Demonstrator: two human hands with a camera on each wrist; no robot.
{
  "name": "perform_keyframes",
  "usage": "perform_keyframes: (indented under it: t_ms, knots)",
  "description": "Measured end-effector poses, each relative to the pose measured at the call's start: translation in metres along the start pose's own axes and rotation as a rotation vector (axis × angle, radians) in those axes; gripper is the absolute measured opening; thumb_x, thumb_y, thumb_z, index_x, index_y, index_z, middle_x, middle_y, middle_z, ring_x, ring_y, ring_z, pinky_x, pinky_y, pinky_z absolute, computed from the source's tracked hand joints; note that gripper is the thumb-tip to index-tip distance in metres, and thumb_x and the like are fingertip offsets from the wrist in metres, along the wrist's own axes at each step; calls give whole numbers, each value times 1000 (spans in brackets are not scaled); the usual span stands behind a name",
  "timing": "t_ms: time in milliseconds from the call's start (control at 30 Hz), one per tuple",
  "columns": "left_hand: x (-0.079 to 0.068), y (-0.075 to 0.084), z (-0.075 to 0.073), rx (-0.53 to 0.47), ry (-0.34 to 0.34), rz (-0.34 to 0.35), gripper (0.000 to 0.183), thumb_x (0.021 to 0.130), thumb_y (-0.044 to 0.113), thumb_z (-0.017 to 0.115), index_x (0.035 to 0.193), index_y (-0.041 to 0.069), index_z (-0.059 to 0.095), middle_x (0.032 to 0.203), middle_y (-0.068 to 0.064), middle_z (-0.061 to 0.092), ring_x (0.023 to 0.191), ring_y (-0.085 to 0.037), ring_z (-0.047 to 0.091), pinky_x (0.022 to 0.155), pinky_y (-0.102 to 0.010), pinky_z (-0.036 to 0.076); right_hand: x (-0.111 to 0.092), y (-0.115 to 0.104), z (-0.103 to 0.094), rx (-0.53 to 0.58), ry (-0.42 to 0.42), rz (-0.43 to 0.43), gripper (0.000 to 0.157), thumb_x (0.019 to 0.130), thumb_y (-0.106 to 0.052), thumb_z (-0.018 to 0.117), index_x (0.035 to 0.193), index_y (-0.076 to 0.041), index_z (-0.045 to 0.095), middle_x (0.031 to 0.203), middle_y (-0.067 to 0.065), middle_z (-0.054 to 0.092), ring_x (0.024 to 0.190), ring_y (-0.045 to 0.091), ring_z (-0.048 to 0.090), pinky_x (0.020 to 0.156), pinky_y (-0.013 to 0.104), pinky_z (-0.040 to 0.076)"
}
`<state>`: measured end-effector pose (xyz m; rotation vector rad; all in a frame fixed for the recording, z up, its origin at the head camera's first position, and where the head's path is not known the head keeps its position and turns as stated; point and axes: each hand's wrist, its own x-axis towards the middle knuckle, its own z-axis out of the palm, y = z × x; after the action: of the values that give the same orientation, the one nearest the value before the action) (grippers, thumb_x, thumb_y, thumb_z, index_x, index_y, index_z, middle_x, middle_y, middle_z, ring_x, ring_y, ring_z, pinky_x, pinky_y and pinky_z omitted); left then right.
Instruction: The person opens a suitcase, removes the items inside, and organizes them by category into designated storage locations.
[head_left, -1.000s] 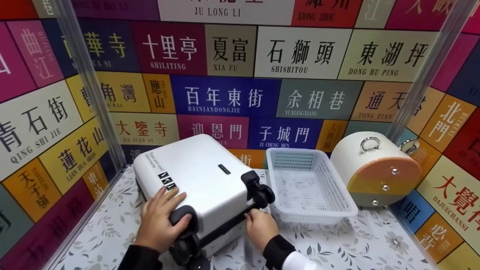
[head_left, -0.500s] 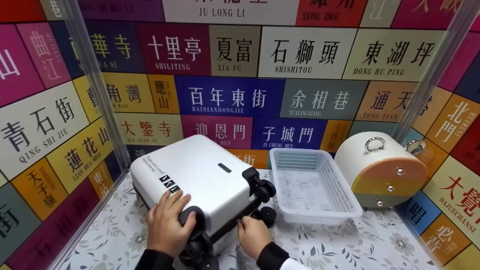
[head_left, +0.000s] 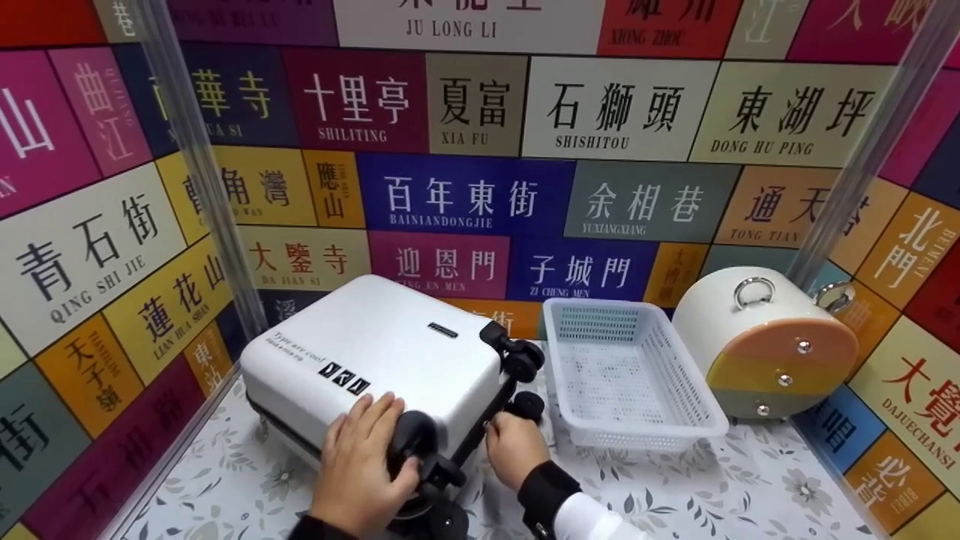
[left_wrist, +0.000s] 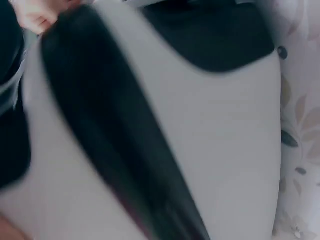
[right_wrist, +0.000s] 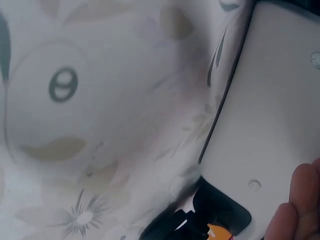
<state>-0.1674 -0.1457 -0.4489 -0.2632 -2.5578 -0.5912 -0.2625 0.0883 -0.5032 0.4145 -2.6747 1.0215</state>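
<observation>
A small white suitcase lies flat on the patterned tabletop, with black corner guards and black wheels at its near end. My left hand holds its near corner, fingers laid on the white top and thumb bent round the black corner guard. At the black zip seam on the suitcase's end, my right hand pinches what looks like the zipper pull, mostly hidden by the fingers. The left wrist view has the dark zip band crossing the white shell, with the right hand's fingers at its upper end.
A white perforated plastic basket stands right of the suitcase. Beside it is a rounded cream box with a striped front, several knobs and a metal ring handle. Printed panels enclose the table at the back and sides.
The suitcase has turned, its near corner swinging right with my left hand on it. A lower wheel beside my right hand has come into view. The right hand has shifted slightly, still at the seam.
</observation>
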Motion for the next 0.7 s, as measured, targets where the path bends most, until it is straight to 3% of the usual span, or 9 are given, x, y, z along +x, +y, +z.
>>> perform_keyframes:
  t_ms: [100,167,333,467,700]
  knots:
    - [0,-17,-9,-14,-93,99,82,79,39,83,153,16,55,161,-3,52,154,-34,40,125,-64,24,0,3,2,-17,9,-5,24,99,-11,64,76,-13,62,68,1,66,60,15,60,57,35,52]
    - [0,-27,-9,6,-100,149,90,74,44,90,153,18,55,162,-2,51,153,-34,41,126,-63,23,0,3,3,-17,6,-1,24,99,-12,65,76,-14,62,68,0,67,60,14,61,58,34,51]
    - [-1,-38,6,65,39,211,96,62,61,89,144,17,62,153,-7,59,147,-36,47,124,-62,25,-2,2,3,-15,-10,1,22,100,-14,65,78,-14,64,68,-2,65,60,14,60,57,34,50]
    - [-1,-35,15,62,136,207,96,57,60,90,138,16,65,147,-8,63,142,-36,50,122,-61,25,-5,0,2,-19,1,-20,23,99,-13,66,76,-14,63,65,-3,63,58,13,57,55,33,47]
    - [-2,-18,24,51,151,111,98,53,43,100,139,13,63,148,-9,61,143,-37,49,123,-61,24,-14,0,-2,33,-27,-26,25,98,-11,65,74,-16,60,64,-6,58,56,9,51,53,28,43]
